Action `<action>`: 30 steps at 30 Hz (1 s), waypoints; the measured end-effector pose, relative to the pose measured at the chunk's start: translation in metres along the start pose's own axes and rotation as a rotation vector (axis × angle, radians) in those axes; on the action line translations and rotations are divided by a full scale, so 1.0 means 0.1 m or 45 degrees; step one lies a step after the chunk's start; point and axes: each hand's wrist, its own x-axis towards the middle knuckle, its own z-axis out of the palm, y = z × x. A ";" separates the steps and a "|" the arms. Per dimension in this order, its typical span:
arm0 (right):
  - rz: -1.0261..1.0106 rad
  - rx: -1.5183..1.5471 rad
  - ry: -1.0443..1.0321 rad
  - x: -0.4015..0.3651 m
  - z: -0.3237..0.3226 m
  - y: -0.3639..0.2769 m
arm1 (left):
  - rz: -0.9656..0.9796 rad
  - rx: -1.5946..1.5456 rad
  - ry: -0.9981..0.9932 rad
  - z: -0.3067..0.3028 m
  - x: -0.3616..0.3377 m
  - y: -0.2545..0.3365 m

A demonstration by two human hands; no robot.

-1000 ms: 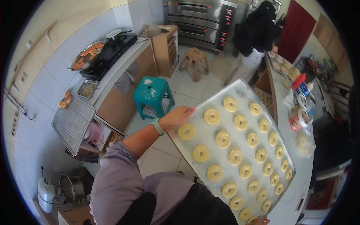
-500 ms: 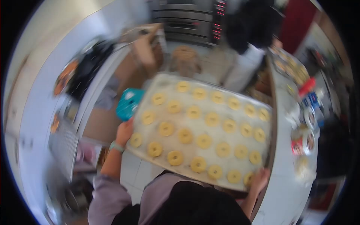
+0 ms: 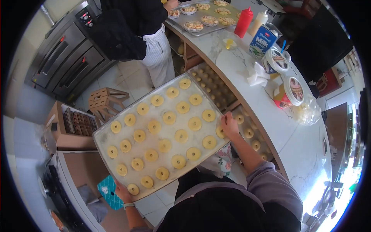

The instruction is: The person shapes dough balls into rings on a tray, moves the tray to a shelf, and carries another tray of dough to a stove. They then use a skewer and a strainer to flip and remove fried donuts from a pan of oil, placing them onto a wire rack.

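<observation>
A large baking tray (image 3: pixel 157 111) spans the middle of the head view, carried in the air and slanting up to the right. Rows of pale ring-shaped doughnuts (image 3: pixel 154 127) lie on its lined surface. My left hand (image 3: pixel 123 192) grips the tray's near left corner, fingers partly hidden by the rim. At the right edge my right hand (image 3: pixel 230 125) is closed around the rim, close beside one doughnut. A teal stool (image 3: pixel 111 193) shows below the left corner.
A co-worker (image 3: pixel 156 50) stands ahead by a marble counter (image 3: pixel 301 154). On it are a tray of topped pastries (image 3: pixel 193 26), a red squeeze bottle (image 3: pixel 243 22), a milk carton (image 3: pixel 263 40) and tubs. Trays of dough (image 3: pixel 210 85) sit under it. Ovens (image 3: pixel 65 58) and a wooden stool (image 3: pixel 106 99) stand left.
My view has swung to the right, so the ovens now appear at the left and more of the counter shows. The tray, still in both hands, now slants the other way.
</observation>
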 end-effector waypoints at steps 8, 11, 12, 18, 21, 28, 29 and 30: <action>0.163 -0.267 0.006 1.00 -0.48 0.91 | 0.121 -0.218 -0.039 1.50 -0.71 1.19; 0.164 -0.388 0.024 1.26 -0.30 1.14 | 0.105 -0.327 -0.082 1.82 -0.60 1.18; 0.192 -0.404 0.025 1.34 -0.22 1.26 | 0.108 -0.362 -0.091 1.93 -0.60 1.20; 0.467 -0.494 0.125 1.57 -0.12 1.60 | 0.137 -0.352 -0.099 2.66 -0.65 1.05; 0.577 -0.516 0.052 1.67 -0.08 1.72 | 0.067 -0.290 -0.138 3.02 -0.91 1.15; -0.397 -0.217 0.152 0.57 -0.98 0.07 | 0.069 -0.559 -0.543 4.20 -1.75 1.42; -0.324 -0.292 0.304 0.42 -1.15 0.06 | 0.037 -0.644 -0.644 4.42 -1.88 1.57; -0.251 -0.364 0.452 0.31 -1.32 0.14 | 0.044 -0.687 -0.697 4.62 -2.00 1.70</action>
